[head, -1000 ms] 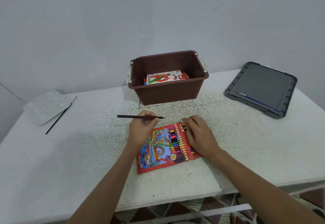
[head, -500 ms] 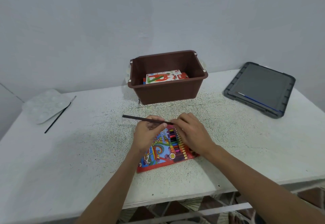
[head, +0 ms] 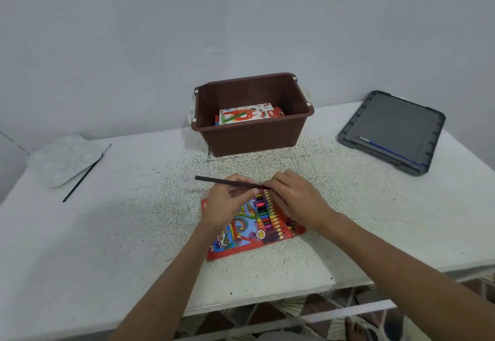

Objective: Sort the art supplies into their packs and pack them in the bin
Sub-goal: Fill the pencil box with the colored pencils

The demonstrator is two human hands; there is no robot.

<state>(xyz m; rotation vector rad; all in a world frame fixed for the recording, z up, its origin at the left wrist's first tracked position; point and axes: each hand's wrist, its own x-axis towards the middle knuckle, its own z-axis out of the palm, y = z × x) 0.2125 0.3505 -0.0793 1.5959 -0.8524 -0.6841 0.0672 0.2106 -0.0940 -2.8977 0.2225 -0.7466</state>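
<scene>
Two hands meet over the flat red pencil pack (head: 241,241) on the speckled table (head: 134,233). The left hand (head: 227,202) pinches a slim dark pencil (head: 227,182) held crosswise, its right end at the pack's far edge, where the right hand (head: 294,201) grips with bent fingers

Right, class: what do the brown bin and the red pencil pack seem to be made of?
The brown rectangular bin looks like moulded plastic, matt: smooth walls, rolled rim. The flat red pencil pack looks like printed card, slightly glossy: thin, bright artwork.
</scene>
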